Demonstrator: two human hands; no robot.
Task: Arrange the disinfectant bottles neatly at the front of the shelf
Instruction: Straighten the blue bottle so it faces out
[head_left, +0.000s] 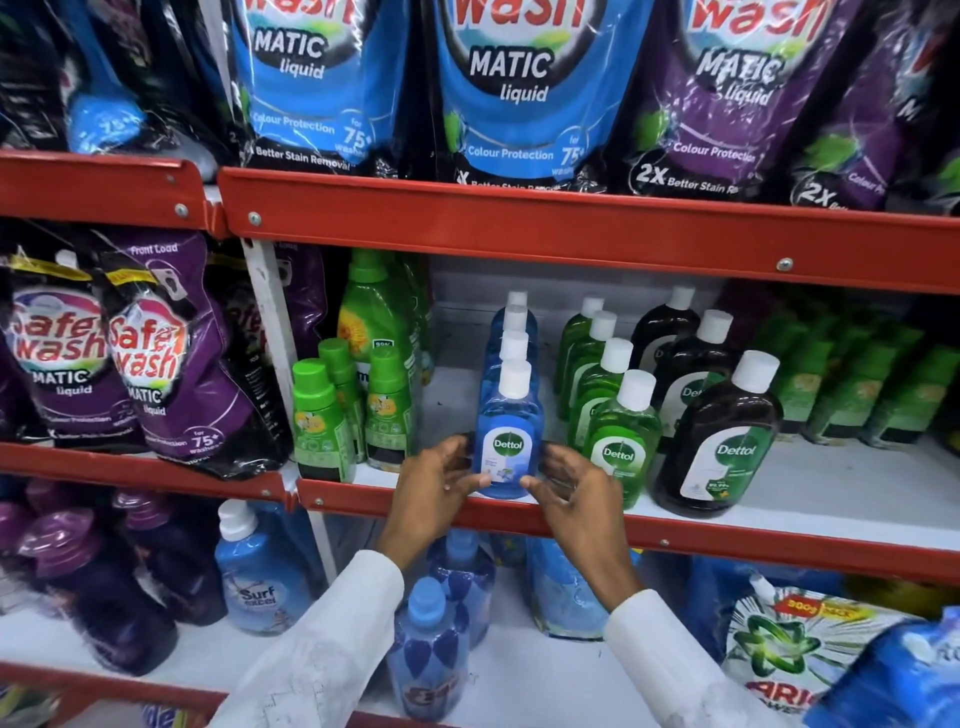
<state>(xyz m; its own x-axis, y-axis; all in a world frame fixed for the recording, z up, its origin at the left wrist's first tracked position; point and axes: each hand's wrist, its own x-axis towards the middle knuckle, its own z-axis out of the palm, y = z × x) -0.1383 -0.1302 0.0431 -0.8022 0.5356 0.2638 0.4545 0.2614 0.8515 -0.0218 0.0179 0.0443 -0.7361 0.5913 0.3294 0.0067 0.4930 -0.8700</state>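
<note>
A blue Dettol bottle (508, 415) with a white cap stands upright at the front edge of the middle shelf (727, 540), heading a row of blue bottles behind it. My left hand (434, 488) cups its lower left side and my right hand (574, 493) its lower right side, fingertips touching the base. Right of it runs a row of green Dettol bottles (621, 441), then a row of dark brown Dettol bottles (722, 441), each reaching the front edge.
Green-capped bottles (322, 421) stand left of the blue row, with a bare gap between. Purple detergent pouches (156, 364) hang over the shelf at left. Large pouches (519, 88) fill the shelf above. Blue softener bottles (431, 649) and a detergent pack (789, 649) sit on the shelf below.
</note>
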